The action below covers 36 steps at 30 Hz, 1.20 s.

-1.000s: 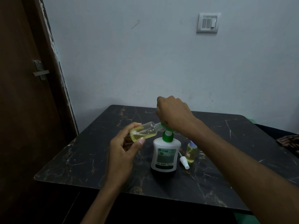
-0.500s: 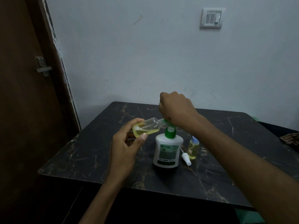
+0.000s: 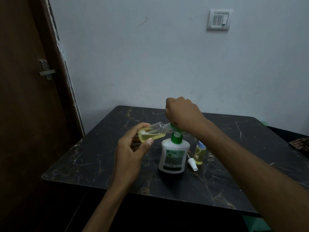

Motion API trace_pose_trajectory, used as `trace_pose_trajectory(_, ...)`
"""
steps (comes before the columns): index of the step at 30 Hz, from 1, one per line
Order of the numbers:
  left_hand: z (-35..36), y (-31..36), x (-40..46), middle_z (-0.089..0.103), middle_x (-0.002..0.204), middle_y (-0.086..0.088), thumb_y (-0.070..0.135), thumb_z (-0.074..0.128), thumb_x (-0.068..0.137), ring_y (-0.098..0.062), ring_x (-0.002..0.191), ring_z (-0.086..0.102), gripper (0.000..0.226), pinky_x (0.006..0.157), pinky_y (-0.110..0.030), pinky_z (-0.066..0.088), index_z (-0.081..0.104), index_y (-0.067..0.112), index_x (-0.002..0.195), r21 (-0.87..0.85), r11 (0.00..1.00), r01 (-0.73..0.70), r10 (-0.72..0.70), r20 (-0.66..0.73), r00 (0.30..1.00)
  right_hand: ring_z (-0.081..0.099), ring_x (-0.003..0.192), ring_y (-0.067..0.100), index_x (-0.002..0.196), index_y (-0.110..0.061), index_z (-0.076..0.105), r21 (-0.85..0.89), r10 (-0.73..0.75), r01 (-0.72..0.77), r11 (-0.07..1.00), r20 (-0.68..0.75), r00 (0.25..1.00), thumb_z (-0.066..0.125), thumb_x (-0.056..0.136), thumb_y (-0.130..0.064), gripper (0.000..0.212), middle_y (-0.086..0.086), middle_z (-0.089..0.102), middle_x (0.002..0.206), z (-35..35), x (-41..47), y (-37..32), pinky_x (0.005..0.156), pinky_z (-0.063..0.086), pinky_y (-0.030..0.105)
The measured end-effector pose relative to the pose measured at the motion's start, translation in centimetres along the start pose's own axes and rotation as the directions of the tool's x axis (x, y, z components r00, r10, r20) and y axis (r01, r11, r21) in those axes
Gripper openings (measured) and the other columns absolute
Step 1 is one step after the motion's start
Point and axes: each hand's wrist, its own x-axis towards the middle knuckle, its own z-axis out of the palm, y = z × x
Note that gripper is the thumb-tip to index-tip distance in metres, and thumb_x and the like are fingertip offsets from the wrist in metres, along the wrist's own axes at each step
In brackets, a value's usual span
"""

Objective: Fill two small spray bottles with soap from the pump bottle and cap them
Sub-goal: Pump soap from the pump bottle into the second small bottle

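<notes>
A white pump bottle (image 3: 173, 156) with a green pump head stands in the middle of the black marble table (image 3: 100, 161). My right hand (image 3: 183, 113) sits on top of the pump head, fingers curled over it. My left hand (image 3: 132, 148) holds a small clear spray bottle (image 3: 153, 132) tilted on its side, its open neck at the pump's green spout; yellow soap fills part of it. A second small bottle (image 3: 199, 153) with yellow soap and a blue top stands right of the pump bottle. A white spray cap (image 3: 192, 164) lies on the table between them.
A dark wooden door (image 3: 25, 97) with a metal latch stands at the left. The pale wall behind carries a switch plate (image 3: 218, 20). A patterned cloth (image 3: 300, 143) shows at the far right edge.
The camera view has shifted slightly; both hands stay in the same pose at the pump, with the small bottle held at the spout.
</notes>
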Motion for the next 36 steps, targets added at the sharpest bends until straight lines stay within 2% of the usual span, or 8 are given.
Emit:
trace_pose_trajectory(4,0.1,0.3,0.0,0.077,0.121,0.012,0.027,0.071,0.092,-0.011,0.11,0.074,0.039,0.089,-0.033,0.062,0.072,0.032,0.13,-0.004,1.0,-0.023,0.023,-0.013,1.0,0.043,0.072,0.026,0.094,-0.01,0.048,0.014,-0.004,0.004,1.0,0.017,1.0,0.049,0.097,-0.009,0.003,0.005,0.042,0.08,0.1,-0.3,0.0,0.063,0.036,0.036)
trace_pose_trajectory(7,0.1,0.2,-0.1,0.076,0.121,0.013,0.026,0.072,0.093,-0.009,0.11,0.073,0.038,0.091,-0.034,0.062,0.072,0.032,0.13,0.005,1.0,-0.014,0.014,-0.02,1.0,0.038,0.066,0.022,0.092,-0.011,0.042,0.003,-0.014,0.014,1.0,0.026,1.0,0.052,0.094,-0.003,0.013,0.003,0.037,0.077,0.3,-0.7,-0.1,0.061,0.033,0.036)
trace_pose_trajectory(14,0.0,0.3,-0.1,0.076,0.125,0.01,0.009,0.074,0.099,-0.01,0.113,0.072,0.041,0.091,-0.032,0.061,0.071,0.031,0.133,-0.003,1.0,0.007,-0.007,-0.017,1.0,0.044,0.073,0.026,0.092,-0.011,0.045,-0.024,0.016,-0.015,1.0,0.036,0.999,0.05,0.099,-0.018,0.011,0.004,0.04,0.079,-0.7,-0.3,-0.4,0.064,0.035,0.036)
trace_pose_trajectory(17,0.0,0.5,0.0,0.076,0.122,0.012,0.01,0.074,0.098,-0.009,0.111,0.073,0.04,0.087,-0.026,0.059,0.072,0.032,0.132,-0.003,1.0,-0.001,0.001,-0.015,1.0,0.045,0.073,0.025,0.093,-0.01,0.047,-0.019,0.01,-0.009,1.0,0.048,0.999,0.051,0.099,-0.015,0.008,0.004,0.041,0.08,-0.5,-0.3,-0.4,0.065,0.036,0.036)
trace_pose_trajectory(22,0.1,0.2,-0.2,0.075,0.126,0.009,0.009,0.074,0.098,-0.011,0.114,0.072,0.04,0.094,-0.035,0.061,0.072,0.031,0.132,-0.001,1.0,0.007,-0.007,-0.021,1.0,0.032,0.057,0.015,0.087,-0.011,0.042,0.012,0.029,-0.03,0.999,0.034,0.999,0.053,0.097,-0.01,0.015,0.001,0.034,0.07,0.4,-0.8,-0.2,0.061,0.034,0.036)
trace_pose_trajectory(29,0.0,0.3,-0.1,0.075,0.127,0.009,0.011,0.074,0.097,-0.012,0.115,0.072,0.041,0.095,-0.035,0.061,0.071,0.032,0.132,0.004,1.0,0.014,-0.014,-0.018,1.0,0.038,0.062,0.018,0.086,-0.012,0.042,-0.003,0.047,-0.047,0.999,0.021,0.999,0.05,0.099,-0.019,0.017,0.001,0.036,0.071,-0.7,-0.4,-0.3,0.062,0.034,0.036)
trace_pose_trajectory(32,0.1,0.4,0.0,0.075,0.125,0.01,0.01,0.074,0.097,-0.011,0.113,0.072,0.041,0.091,-0.03,0.061,0.072,0.032,0.131,0.0,1.0,0.004,-0.004,-0.014,1.0,0.041,0.069,0.022,0.089,-0.012,0.041,-0.003,0.034,-0.034,0.999,0.026,0.999,0.054,0.098,-0.016,0.016,0.001,0.036,0.073,-0.4,-0.6,-0.2,0.064,0.035,0.036)
trace_pose_trajectory(36,0.2,0.0,-0.1,0.075,0.124,0.011,0.013,0.075,0.098,-0.009,0.112,0.072,0.038,0.092,-0.031,0.06,0.072,0.032,0.131,-0.003,1.0,0.003,-0.003,-0.015,1.0,0.033,0.059,0.016,0.091,-0.012,0.041,0.007,0.009,-0.009,1.0,0.018,1.0,0.058,0.096,-0.012,0.017,0.001,0.035,0.073,0.3,-1.1,0.0,0.061,0.034,0.036)
